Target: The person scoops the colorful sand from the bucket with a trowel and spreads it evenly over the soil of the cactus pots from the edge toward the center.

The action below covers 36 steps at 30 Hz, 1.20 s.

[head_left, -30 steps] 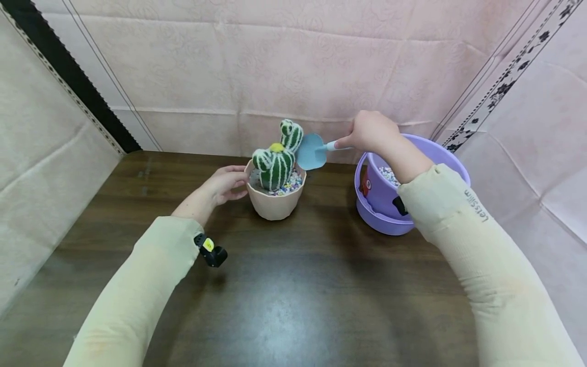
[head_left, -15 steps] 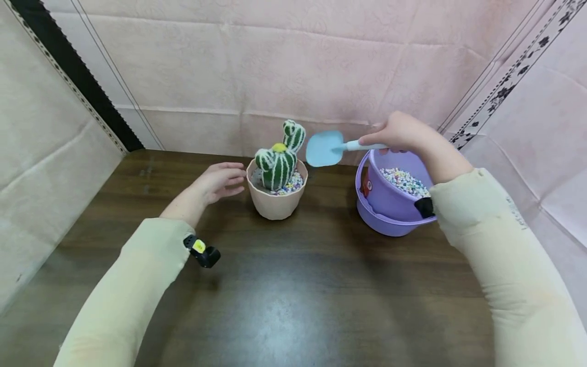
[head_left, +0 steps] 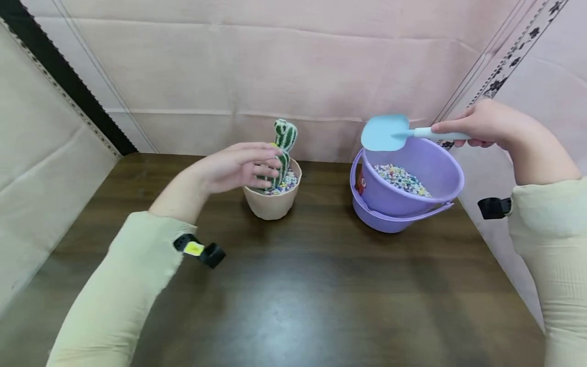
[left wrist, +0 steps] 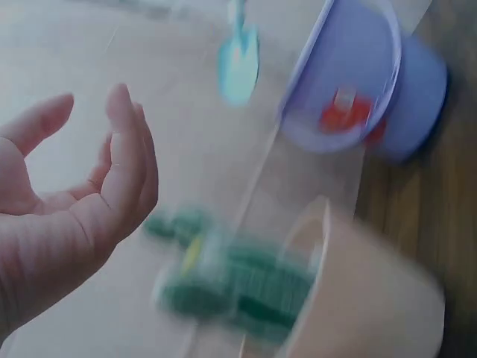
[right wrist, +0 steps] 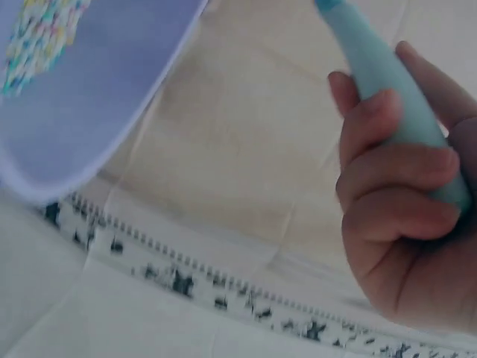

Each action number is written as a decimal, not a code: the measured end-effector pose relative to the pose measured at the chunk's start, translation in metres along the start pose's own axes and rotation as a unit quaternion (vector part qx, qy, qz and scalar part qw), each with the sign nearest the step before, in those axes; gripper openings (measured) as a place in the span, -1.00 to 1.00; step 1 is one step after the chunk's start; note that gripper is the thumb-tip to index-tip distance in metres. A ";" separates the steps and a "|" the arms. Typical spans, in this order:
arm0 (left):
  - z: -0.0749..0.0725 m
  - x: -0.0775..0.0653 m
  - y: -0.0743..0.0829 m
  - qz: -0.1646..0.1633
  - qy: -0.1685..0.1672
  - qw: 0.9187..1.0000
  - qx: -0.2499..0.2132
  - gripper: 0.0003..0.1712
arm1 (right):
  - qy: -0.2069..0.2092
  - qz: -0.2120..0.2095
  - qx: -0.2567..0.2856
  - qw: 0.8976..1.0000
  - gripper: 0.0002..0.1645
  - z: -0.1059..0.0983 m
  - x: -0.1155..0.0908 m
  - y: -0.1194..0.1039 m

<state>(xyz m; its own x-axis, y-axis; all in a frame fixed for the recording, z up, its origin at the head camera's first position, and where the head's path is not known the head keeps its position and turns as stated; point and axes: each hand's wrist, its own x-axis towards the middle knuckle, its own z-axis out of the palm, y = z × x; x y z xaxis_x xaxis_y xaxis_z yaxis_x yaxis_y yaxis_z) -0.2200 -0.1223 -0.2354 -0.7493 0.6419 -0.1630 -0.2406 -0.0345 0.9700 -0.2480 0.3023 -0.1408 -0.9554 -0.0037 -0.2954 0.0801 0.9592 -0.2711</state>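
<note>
My right hand (head_left: 500, 122) grips the handle of a light blue toy shovel (head_left: 386, 133); in the right wrist view the fingers (right wrist: 399, 168) curl round it. The shovel's blade is over the left rim of a purple bucket (head_left: 435, 168) with small multicoloured pebbles (head_left: 399, 178) inside. My left hand (head_left: 234, 168), fingers loosely bent and holding nothing, is in front of a knitted green-and-white cactus (head_left: 285, 135), partly hiding it. The left wrist view shows the hand apart from the cactus (left wrist: 253, 287). The cactus stands in a beige pot (head_left: 268, 205) with pebbles around its base.
The pebble bucket sits tilted in a second purple bucket (head_left: 378, 223), whose handle (head_left: 426, 214) hangs at the front. Pale patterned cloth (head_left: 321, 66) covers the back and sides behind the dark wooden table (head_left: 284, 285).
My right hand has carried the shovel rightward from beside the cactus to over the bucket. My left hand has left the pot's rim and risen to the right, in front of the cactus.
</note>
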 end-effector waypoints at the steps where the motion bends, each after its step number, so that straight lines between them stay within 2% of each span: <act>1: 0.010 0.008 0.002 -0.003 -0.002 1.000 0.002 -0.69 | 0.002 0.004 -0.016 1.000 -0.31 -0.001 -0.001 0.004; 4: 0.037 0.037 0.005 -0.020 0.007 1.000 -0.003 -0.60 | 0.015 0.008 -0.055 0.998 -0.30 0.002 0.000 0.013; 7: 0.055 0.067 0.001 -0.049 0.032 0.998 -0.017 -0.60 | 0.023 0.002 -0.079 0.997 -0.36 0.010 0.006 0.019; 10: 0.062 0.094 -0.009 -0.074 0.061 0.995 -0.036 -0.67 | 0.025 -0.006 -0.108 0.994 -0.40 0.021 0.015 0.019; 15: 0.063 0.126 -0.027 -0.099 0.120 0.985 -0.076 -0.56 | 0.026 0.013 -0.116 0.993 -0.42 0.037 0.028 0.016; 19: 0.069 0.142 -0.037 -0.105 0.151 0.978 -0.096 -0.54 | 0.042 0.042 -0.099 0.993 -0.41 0.048 0.033 0.015; 23: 0.078 0.152 -0.044 -0.114 0.149 0.977 -0.106 -0.51 | 0.059 0.058 -0.093 0.992 -0.37 0.060 0.037 0.013; 25: 0.081 0.155 -0.047 -0.119 0.145 0.976 -0.114 -0.48 | 0.065 0.061 -0.106 0.990 -0.37 0.065 0.039 0.010; 30: 0.086 0.161 -0.052 -0.108 0.156 0.972 -0.142 -0.45 | 0.072 0.045 -0.148 0.985 -0.36 0.075 0.041 0.001; 33: 0.089 0.162 -0.054 -0.100 0.160 0.969 -0.159 -0.46 | 0.054 0.029 -0.145 0.987 -0.35 0.081 0.040 -0.003; 36: 0.092 0.164 -0.055 -0.100 0.154 0.968 -0.173 -0.45 | 0.029 0.012 -0.147 0.989 -0.43 0.085 0.037 -0.006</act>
<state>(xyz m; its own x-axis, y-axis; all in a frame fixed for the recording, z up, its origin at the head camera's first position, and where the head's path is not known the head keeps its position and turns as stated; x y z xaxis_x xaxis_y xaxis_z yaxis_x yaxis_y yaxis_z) -0.2728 0.0547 -0.2990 -0.8018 0.4060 -0.4385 -0.5520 -0.2218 0.8039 -0.2595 0.2723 -0.2284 -0.9697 0.0278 -0.2428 0.0247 0.9996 0.0161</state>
